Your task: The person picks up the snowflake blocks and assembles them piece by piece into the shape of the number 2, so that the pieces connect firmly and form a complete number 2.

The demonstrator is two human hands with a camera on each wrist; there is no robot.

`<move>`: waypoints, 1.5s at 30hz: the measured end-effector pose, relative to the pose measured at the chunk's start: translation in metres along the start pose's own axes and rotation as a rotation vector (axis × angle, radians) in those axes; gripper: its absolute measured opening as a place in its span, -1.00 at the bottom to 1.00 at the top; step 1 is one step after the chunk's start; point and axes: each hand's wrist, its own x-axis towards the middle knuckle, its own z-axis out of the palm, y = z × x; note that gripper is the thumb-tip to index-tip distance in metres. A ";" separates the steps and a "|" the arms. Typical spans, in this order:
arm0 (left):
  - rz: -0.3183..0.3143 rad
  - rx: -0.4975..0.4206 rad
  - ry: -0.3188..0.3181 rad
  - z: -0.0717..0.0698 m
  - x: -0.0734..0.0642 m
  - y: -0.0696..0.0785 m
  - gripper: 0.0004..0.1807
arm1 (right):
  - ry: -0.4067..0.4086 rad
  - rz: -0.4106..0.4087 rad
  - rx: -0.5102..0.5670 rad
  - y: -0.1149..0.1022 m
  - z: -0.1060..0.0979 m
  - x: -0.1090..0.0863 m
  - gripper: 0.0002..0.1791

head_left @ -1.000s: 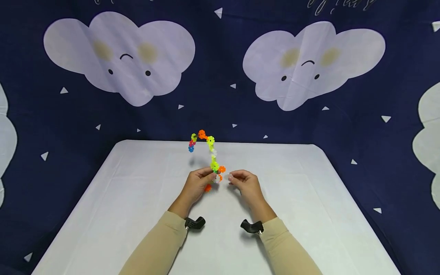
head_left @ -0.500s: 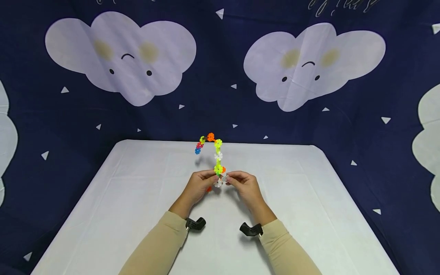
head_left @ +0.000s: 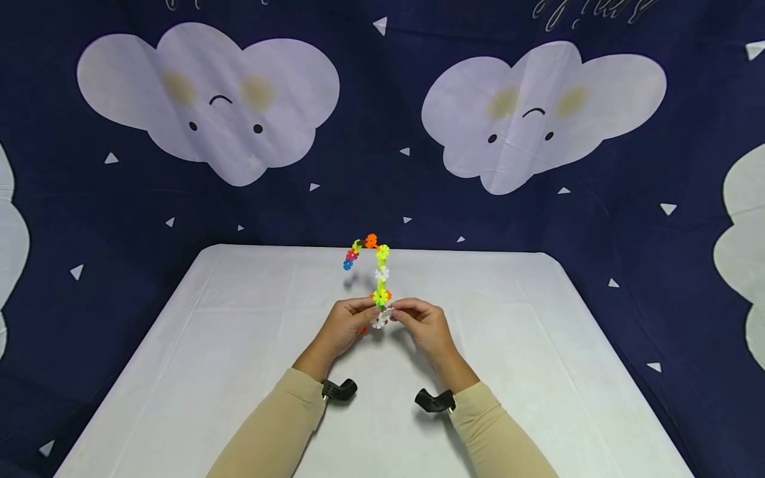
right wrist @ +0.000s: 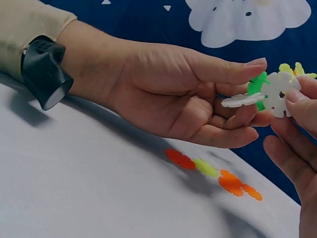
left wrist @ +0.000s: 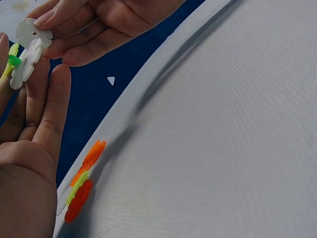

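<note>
My left hand [head_left: 346, 322] holds the lower part of a chain of interlocking snowflake discs [head_left: 380, 296], coloured yellow-green, white, orange, red and blue. The chain rises and bends over to the left, ending in a blue disc [head_left: 348, 265]. Between thumb and fingers, my right hand [head_left: 425, 326] pinches a white snowflake disc [left wrist: 33, 32]. In the left wrist view it meets another white disc [left wrist: 26, 64] near a green disc [left wrist: 14, 60]; whether their slots interlock I cannot tell. Orange and yellow-green discs [right wrist: 231, 182] lie lower, beneath my left hand; their link to the chain is hidden.
A white-covered table [head_left: 239, 372] lies under both hands. Behind it hangs a dark blue cloth [head_left: 370, 119] with clouds and small triangles. Black wrist cameras are strapped at the left cuff [head_left: 339, 390] and right cuff [head_left: 435, 401].
My right hand has brought the white disc leftward, from apart to against the chain's lower white disc. The chain has shifted slightly right and turned in my left hand.
</note>
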 end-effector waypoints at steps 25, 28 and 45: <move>-0.036 -0.084 0.000 0.001 0.000 0.001 -0.83 | 0.002 -0.096 -0.063 0.000 0.004 -0.002 -0.83; -0.036 -0.079 -0.002 0.001 -0.001 0.001 -0.83 | 0.009 -0.108 -0.095 0.000 0.005 -0.002 -0.82; -0.038 -0.076 0.042 0.004 0.001 0.000 -0.83 | 0.023 -0.296 -0.318 -0.031 0.018 -0.004 -0.84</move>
